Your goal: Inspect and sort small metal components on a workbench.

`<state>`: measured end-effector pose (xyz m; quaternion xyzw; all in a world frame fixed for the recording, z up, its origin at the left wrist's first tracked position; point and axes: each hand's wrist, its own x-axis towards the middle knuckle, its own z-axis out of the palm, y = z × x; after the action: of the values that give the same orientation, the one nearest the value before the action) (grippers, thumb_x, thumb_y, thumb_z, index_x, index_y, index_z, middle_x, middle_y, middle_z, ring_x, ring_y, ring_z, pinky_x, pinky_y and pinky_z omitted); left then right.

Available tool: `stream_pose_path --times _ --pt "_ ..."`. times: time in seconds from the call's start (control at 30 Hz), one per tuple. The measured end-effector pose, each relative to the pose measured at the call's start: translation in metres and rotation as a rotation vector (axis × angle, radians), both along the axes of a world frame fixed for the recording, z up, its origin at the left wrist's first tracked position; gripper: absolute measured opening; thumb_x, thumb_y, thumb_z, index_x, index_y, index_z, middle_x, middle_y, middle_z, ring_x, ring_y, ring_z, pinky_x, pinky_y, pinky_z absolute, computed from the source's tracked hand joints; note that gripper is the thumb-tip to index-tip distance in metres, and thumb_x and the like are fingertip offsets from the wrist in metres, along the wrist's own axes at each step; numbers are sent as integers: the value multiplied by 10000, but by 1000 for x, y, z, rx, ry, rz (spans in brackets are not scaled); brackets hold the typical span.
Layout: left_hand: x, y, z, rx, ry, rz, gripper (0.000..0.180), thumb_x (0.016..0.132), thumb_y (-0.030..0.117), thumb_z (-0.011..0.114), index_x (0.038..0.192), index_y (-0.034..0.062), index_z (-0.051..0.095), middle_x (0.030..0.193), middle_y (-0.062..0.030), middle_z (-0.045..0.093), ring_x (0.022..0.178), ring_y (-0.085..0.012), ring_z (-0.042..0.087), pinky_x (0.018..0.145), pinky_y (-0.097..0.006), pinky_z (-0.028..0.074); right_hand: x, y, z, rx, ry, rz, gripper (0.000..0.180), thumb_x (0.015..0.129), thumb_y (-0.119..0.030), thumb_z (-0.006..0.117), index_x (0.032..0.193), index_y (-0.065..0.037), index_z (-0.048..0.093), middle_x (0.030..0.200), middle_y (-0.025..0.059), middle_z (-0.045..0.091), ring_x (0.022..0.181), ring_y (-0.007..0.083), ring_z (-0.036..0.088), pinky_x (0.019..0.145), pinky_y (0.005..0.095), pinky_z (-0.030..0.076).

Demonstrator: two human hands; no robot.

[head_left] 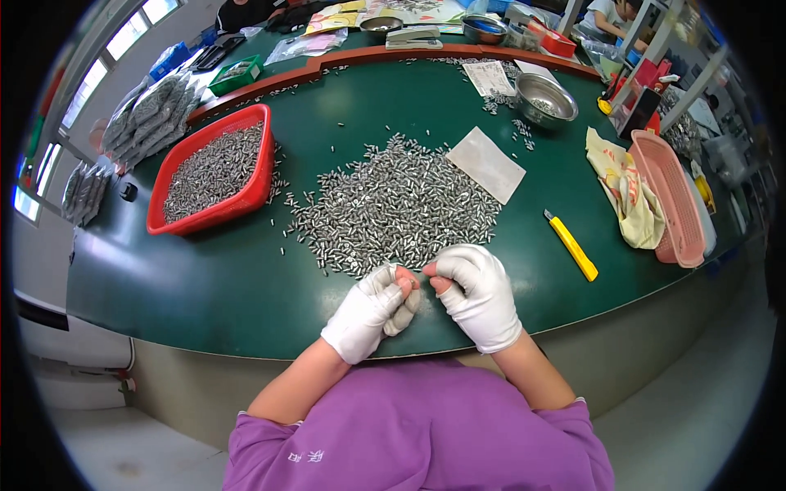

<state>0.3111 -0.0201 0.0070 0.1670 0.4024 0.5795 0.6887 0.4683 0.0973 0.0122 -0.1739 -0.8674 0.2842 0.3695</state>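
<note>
A broad heap of small silvery metal parts [401,196] covers the middle of the green table [319,315]. At the heap's near edge my left hand [377,307], in a white glove with bare fingertips, is closed with thumb and fingers pinched together. My right hand [476,295], gloved the same way, is also closed in a pinch close beside it. The fingertips of both hands nearly meet. Anything between them is too small to make out. A red plastic basket [266,164] full of similar metal parts stands left of the heap.
A pale paper sheet [487,166] touches the heap's right side. Right of it lie a yellow utility knife [573,247], a crumpled cream bag [626,188] and a pink basket [671,204]. A steel bowl [546,98] stands farther back. Grey packed bags [151,119] are piled left. People sit beyond.
</note>
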Motion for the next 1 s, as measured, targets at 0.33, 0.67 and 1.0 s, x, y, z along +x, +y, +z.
stream_pose_path --times 0.33,0.67,1.0 --pt "6 -10 25 -7 606 119 97 933 149 610 944 77 546 665 59 437 568 -25 358 518 -194 307 70 34 27 199 -180 -763 338 751 -64 721 1083 -77 661 1088 83 623 1013 298 579 893 395 471" --pt "23 -3 23 189 1761 -105 178 750 75 753 861 56 615 722 -103 652 626 -245 651 583 -325 505 136 54 -9 123 -332 -949 209 864 -104 633 1054 -21 604 1114 148 613 1001 338 590 874 417 476" --pt "28 -9 20 103 1753 -76 135 771 45 718 870 61 626 688 -80 631 590 -214 618 575 -318 488 102 -66 14 -417 -430 -102 524 915 -286 579 1399 -143 440 1002 154 657 864 373 638 769 430 519"
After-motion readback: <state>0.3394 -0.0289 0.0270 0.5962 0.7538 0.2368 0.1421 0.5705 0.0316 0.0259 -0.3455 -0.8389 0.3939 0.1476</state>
